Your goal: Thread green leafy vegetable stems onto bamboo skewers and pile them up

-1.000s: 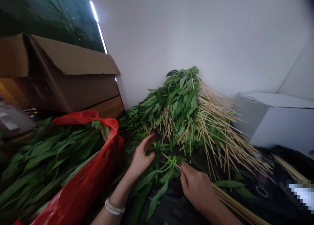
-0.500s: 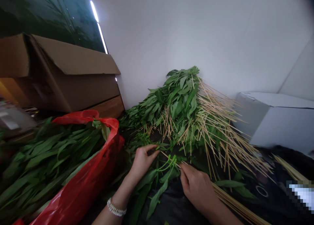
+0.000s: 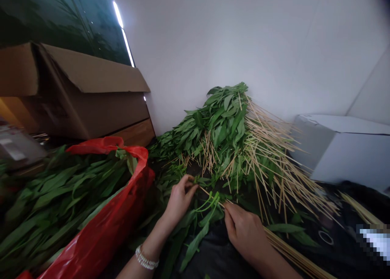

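My right hand (image 3: pixel 245 226) is closed around a thin wooden skewer (image 3: pixel 204 191), whose tip points up and left. Green leafy stems (image 3: pixel 214 199) are threaded on the skewer just ahead of the fingers, with their leaves (image 3: pixel 196 244) hanging below. Just left of the skewer tip, my left hand (image 3: pixel 178 197) has thumb and fingers drawn together in a pinch. Whatever lies between those fingertips is too small to make out. Behind both hands rises a heap of leafy bunches (image 3: pixel 225 112) on skewers, their bare sticks (image 3: pixel 274 149) fanning out to the right.
A red plastic bag (image 3: pixel 122 214) full of long leaves (image 3: pixel 67 193) stands at the left. Behind it is an open cardboard box (image 3: pixel 100 108). At the right sits a white box (image 3: pixel 350 157). A bundle of loose skewers (image 3: pixel 292 252) lies beneath my right forearm.
My left hand has shifted slightly up and left, and the small green bit at its fingertips no longer shows clearly. My right hand and the skewer have hardly moved.
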A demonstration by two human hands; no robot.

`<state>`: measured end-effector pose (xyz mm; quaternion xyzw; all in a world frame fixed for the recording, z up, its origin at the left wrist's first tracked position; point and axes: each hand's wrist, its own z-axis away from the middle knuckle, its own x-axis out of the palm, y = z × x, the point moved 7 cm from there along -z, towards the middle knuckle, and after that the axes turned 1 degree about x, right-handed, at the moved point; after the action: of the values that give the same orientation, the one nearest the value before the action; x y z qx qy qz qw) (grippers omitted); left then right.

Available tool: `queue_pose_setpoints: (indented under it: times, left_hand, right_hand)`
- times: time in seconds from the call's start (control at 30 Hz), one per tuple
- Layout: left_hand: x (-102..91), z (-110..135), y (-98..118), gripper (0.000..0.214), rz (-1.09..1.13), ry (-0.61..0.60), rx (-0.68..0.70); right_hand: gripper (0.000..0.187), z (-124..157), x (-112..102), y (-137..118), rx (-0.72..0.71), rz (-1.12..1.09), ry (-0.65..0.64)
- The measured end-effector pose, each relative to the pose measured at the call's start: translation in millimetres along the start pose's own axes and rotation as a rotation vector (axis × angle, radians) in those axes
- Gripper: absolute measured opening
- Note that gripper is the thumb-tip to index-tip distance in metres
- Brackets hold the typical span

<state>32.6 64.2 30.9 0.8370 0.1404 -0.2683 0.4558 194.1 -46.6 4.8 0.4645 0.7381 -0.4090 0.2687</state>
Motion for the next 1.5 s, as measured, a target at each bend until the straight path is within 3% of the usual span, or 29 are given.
queue_pose_setpoints:
  times: [0.4, 0.6, 0.77, 1.5]
  left_hand:
    - [4.5, 0, 3, 0.04, -0.023, -0.071, 0.036]
    - [7.4, 1, -4, 0.021, 0.132, -0.063, -0.01]
    - [14.2, 0, -13, 0.025, 0.19, -0.113, -0.051]
    - [7.3, 1, -10, 0.024, 0.117, -0.023, -0.041]
  right_hand:
    - [0.024, -1, -5, -1, 0.006, -0.004, 0.019]
    - [0.024, -1, -3, 0, 0.014, -0.002, 0.0]
    - [0.024, -1, -2, 0, 0.01, 0.002, 0.001]
    - [0.024, -1, -2, 1, 0.01, 0.057, 0.008]
